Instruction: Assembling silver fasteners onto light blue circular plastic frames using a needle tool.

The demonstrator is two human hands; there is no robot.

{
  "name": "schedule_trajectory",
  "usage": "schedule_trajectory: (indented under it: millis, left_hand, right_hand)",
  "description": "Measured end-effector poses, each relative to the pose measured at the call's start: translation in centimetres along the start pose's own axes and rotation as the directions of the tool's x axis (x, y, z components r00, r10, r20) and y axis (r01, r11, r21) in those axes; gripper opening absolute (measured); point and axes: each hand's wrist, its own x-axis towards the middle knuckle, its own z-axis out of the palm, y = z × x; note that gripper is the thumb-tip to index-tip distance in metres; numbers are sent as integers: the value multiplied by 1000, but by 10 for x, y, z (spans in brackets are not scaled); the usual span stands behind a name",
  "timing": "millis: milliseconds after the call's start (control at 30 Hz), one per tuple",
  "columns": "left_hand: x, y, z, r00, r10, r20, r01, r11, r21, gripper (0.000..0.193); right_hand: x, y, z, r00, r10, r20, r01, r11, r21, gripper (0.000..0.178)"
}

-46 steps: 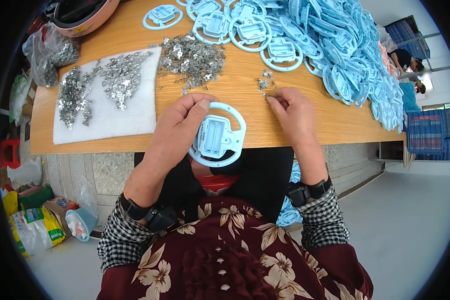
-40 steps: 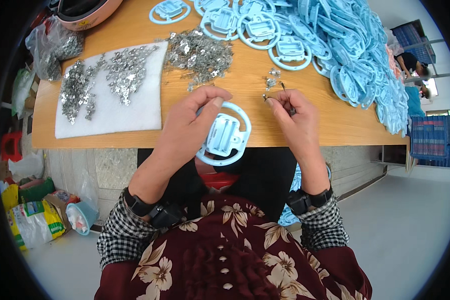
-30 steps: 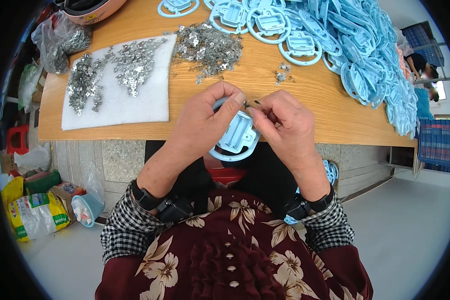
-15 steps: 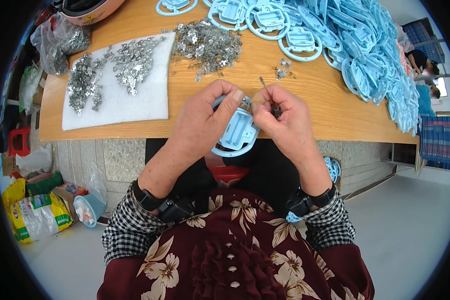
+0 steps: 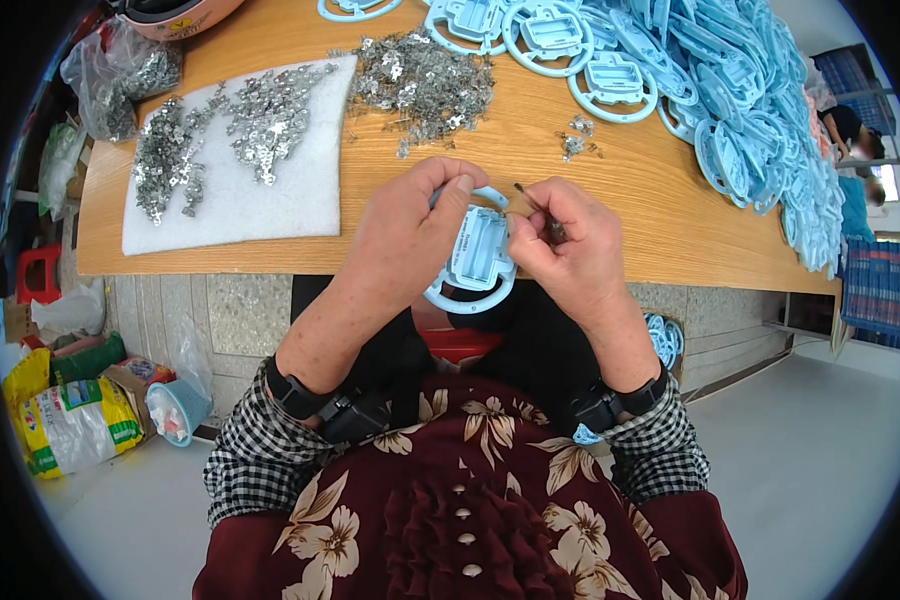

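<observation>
My left hand (image 5: 410, 230) is closed on the rim of a light blue plastic toy steering wheel (image 5: 480, 250), thumb on top. The wheel is tilted over the table's front edge, its rectangular recess facing up. At its upper right side, my right hand (image 5: 575, 235) is closed in a pinch. A thin dark tip (image 5: 519, 188) sticks up by those fingers; what it belongs to is hidden. Small dark metal pieces (image 5: 556, 232) show in the curl of the right fingers. A tan covering (image 5: 519, 204) appears on a right fingertip.
A large heap of blue wheels (image 5: 730, 110) covers the table's far right. Small metal clips lie in a pile (image 5: 425, 85), on a white foam sheet (image 5: 315, 200) and in a little cluster (image 5: 576, 140). A clear bag (image 5: 110, 85) stands far left. Another person (image 5: 855, 140) is at far right.
The blue wheel has turned slightly, so its recess shows more. My right fingers have shifted a little, and the thin tip beside them shows shorter. The view has moved slightly.
</observation>
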Motion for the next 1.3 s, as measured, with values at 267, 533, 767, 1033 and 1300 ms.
schedule_trajectory:
  millis: [267,533,767,1033,1300]
  left_hand:
    - [1,-1,2,1000,-1,-17,1,1000,10,27]
    - [3,0,2,1000,-16,-13,16,1000,26,27]
    - [-2,9,-3,998,-19,64,10,991,133,29]
    - [-3,1,4,990,141,-32,-134,978,162,26]
    - [1,-1,1,996,89,-26,-85,986,141,27]
  right_hand:
    - [2,3,-4,1000,-20,20,21,998,-66,16]
    - [3,1,1,992,-123,28,126,982,-138,14]
    - [3,-5,-6,992,-56,112,77,978,-192,13]
    - [-13,5,-16,979,-184,93,203,935,-289,27]
    - [-14,-1,-17,970,-157,186,222,884,-411,33]
